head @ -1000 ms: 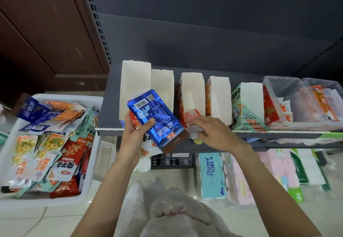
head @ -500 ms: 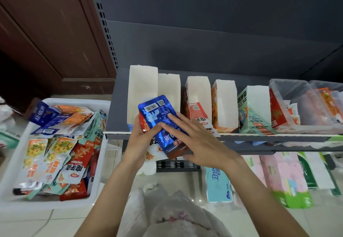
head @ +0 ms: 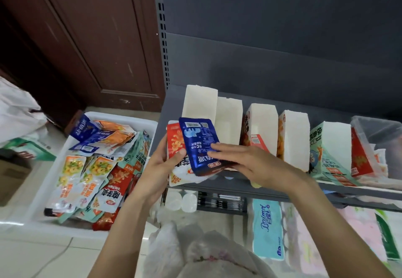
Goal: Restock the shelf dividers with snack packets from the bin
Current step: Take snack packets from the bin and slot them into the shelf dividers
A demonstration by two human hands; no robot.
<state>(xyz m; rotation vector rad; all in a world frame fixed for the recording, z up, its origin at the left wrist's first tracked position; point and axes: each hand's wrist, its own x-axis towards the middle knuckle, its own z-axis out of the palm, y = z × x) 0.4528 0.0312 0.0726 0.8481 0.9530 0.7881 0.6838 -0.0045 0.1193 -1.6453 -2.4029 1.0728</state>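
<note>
Glossy blue packet (head: 200, 145) up front, pale printing on it, a red-and-orange packet (head: 174, 141) just behind. White bin (head: 54, 175) full of orange, teal and red packs. White dividers (head: 228, 121) line the dark grey shelf (head: 282, 191).

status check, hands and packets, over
Left hand grips a packet stack, blue packet on top. Right hand fingers flat on it. Dividers just behind, nothing blocking.

"Baimei" on blue tissue pack (head: 268, 229)
</note>
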